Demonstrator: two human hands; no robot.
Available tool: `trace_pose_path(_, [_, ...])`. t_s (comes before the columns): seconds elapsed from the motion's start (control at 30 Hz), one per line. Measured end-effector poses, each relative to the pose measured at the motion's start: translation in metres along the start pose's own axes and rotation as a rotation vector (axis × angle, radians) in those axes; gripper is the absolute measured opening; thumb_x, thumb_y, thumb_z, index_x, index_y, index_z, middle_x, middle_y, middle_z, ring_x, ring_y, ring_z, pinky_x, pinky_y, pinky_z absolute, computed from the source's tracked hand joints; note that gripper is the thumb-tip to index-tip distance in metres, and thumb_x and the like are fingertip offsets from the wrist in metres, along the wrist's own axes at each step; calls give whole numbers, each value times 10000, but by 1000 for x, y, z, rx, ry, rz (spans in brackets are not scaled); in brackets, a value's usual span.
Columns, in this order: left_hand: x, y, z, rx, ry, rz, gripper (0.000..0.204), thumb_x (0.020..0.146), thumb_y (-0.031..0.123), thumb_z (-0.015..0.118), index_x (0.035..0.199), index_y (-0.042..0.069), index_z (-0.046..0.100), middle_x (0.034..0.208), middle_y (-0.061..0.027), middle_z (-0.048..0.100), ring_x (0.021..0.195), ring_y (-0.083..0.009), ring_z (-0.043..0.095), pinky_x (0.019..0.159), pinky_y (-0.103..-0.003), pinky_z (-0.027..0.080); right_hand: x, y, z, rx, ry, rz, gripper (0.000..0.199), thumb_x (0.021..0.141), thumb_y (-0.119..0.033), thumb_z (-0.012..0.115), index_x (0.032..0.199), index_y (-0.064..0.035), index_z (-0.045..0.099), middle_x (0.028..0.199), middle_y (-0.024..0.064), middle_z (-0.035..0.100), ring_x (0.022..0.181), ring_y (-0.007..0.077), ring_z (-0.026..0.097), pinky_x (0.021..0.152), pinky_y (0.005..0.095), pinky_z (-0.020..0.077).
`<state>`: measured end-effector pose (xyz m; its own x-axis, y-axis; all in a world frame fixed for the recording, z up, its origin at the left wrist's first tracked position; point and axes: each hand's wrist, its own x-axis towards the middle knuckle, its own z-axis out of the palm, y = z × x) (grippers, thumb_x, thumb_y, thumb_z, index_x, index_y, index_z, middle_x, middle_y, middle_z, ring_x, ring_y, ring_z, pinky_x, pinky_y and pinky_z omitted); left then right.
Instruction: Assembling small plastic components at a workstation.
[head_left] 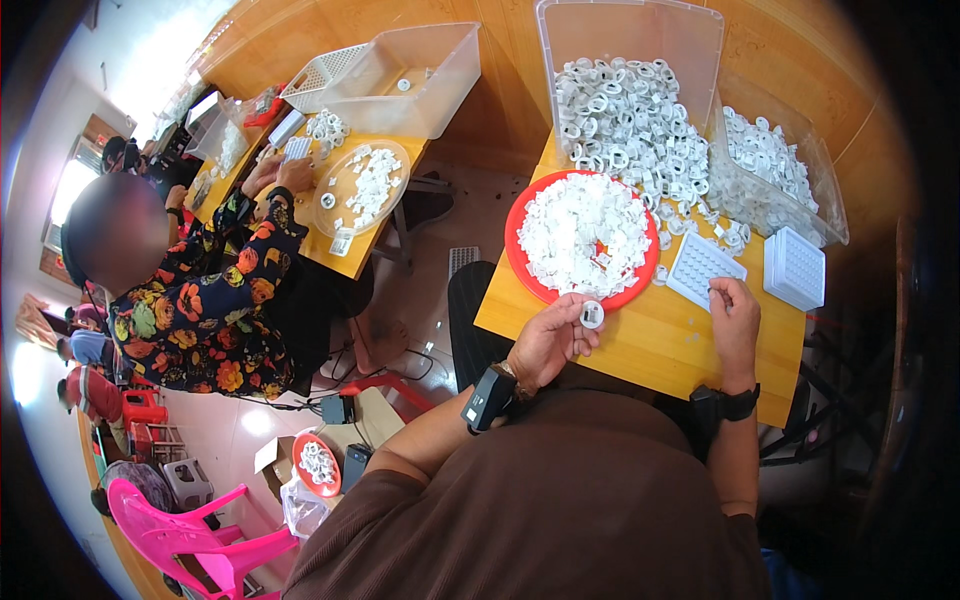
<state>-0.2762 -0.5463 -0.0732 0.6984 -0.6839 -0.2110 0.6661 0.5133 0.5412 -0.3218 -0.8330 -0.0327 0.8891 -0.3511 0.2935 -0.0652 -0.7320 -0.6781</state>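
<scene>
Between the thumb and fingers of my left hand [548, 342] is a small round white plastic part [592, 315] with a dark and metallic centre. It sits just off the near edge of a red round tray [514, 232], which is heaped with small white plastic pieces [565, 225]. My right hand [735, 318] is closed in a pinch by the near right corner of a white tray with rows of small pockets [703, 268]. What its fingertips hold, if anything, is too small to make out.
A clear bin [640, 25] spills white ring-shaped parts [640, 120] onto the yellow table [640, 350]. Beside it stand another bin [833, 222] and stacked white trays [797, 265]. Left, a co-worker in a flowered shirt [210, 310] works at another table. A pink chair [165, 520] stands lower left.
</scene>
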Motion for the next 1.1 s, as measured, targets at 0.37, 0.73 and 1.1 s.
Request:
trace_pose_path(0.37, [5, -5, 3, -17, -17, 2, 296, 977, 276, 494, 1134, 27, 527, 928, -101, 631, 764, -161, 628, 655, -253, 525, -6, 12, -1, 137, -11, 49, 87, 849, -4, 595, 922, 27, 631, 839, 89, 652, 755, 161, 615, 693, 280, 487])
trace_pose_path(0.73, [14, 20, 46, -18, -124, 40, 257, 969, 224, 494, 1113, 11, 495, 982, -150, 623, 808, -196, 623, 711, -283, 511, -19, -72, -7, 708, -204, 165, 117, 845, -27, 647, 955, 12, 660, 856, 16, 670, 792, 70, 599, 733, 238, 485])
trace_pose_path(1.1, [12, 2, 64, -18, -183, 6, 291, 957, 236, 527, 1135, 9, 494, 957, -136, 610, 789, -227, 597, 744, -326, 493, -26, -99, -6, 452, -95, -226, 71, 790, 1, 667, 855, -21, 649, 784, 76, 641, 748, 203, 623, 676, 300, 483])
